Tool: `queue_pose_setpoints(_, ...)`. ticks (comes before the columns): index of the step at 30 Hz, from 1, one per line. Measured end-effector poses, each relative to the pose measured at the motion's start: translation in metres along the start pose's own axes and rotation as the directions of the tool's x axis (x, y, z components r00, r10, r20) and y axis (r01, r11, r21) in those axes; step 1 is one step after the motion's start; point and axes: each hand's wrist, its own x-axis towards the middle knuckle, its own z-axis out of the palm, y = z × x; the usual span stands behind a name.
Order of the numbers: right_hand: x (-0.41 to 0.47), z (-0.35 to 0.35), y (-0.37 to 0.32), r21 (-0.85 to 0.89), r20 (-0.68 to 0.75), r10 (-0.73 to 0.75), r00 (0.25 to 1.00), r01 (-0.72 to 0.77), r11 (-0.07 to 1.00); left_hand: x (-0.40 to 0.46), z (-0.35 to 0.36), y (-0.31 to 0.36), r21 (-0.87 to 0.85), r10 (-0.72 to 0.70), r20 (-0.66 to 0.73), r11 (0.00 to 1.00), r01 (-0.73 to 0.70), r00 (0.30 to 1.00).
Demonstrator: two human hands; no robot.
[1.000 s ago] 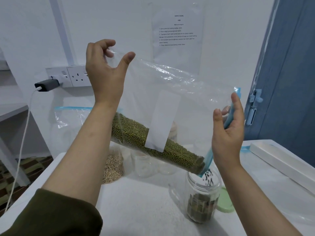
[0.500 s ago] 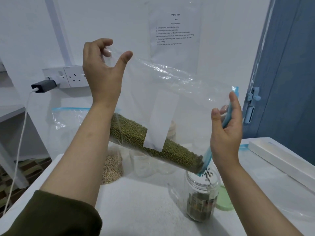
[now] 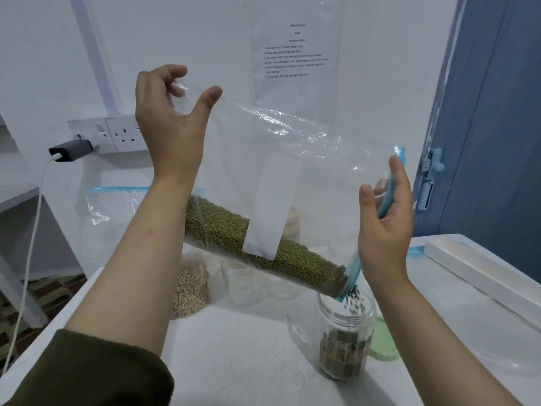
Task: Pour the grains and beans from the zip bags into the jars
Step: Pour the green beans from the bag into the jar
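Green beans (image 3: pixel 263 250) are spilling out of the clear bag (image 3: pixel 278 171) right now, a thin stream dropping from its low blue-zipped corner into the open jar (image 3: pixel 344 338) standing on the white surface (image 3: pixel 234 361). The jar is filling, with beans sitting roughly a third of the way up its clear wall. The bag is hanging tilted in the air above the surface, its long axis running from upper left down to lower right, mouth pointing down at the jar, the beans banked along its lower edge. The left hand (image 3: pixel 167 112) is pinching the raised closed corner, fingers curled over the plastic, thumb sticking out. The right hand (image 3: pixel 386 224) is gripping the blue zip strip (image 3: pixel 389 191) between thumb and fingers, just above the jar. A pale green lid (image 3: pixel 383 344) is lying just beside the jar, partly behind it. Farther back, a second bag (image 3: pixel 190 285) holding pale grains is standing on the surface, with empty clear jars (image 3: pixel 243 282) next to it.
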Motion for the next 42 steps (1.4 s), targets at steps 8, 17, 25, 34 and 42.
queue_pose_setpoints(8, -0.0028, 0.001, -0.004, 0.003, 0.016, 0.003, 1.0, -0.003, 1.0, 0.0004, -0.0034, -0.0012, -0.005, -0.009, 0.002, 1.0, 0.01, 1.0)
queue_pose_setpoints(17, -0.0042, 0.0023, -0.0064, 0.021, 0.024, 0.016, 1.0, -0.017, 1.0, 0.002, -0.0052, -0.0023, -0.003, 0.007, -0.001, 1.0, -0.007, 1.0)
queue_pose_setpoints(25, -0.0052, 0.002, -0.0058, 0.019, 0.022, 0.015, 1.0, -0.016, 1.0, 0.0028, -0.0062, -0.0017, 0.004, 0.03, -0.001, 1.0, -0.03, 1.0)
queue_pose_setpoints(34, -0.0063, 0.0012, -0.0037, 0.019, 0.015, 0.012, 1.0, -0.012, 1.0, 0.002, -0.0057, -0.0034, -0.002, 0.015, 0.001, 1.0, -0.015, 1.0)
queue_pose_setpoints(42, -0.0055, 0.0015, -0.0031, 0.03, 0.018, 0.007, 1.0, -0.008, 1.0, 0.001, -0.0058, -0.0034, -0.01, 0.001, -0.002, 1.0, -0.001, 1.0)
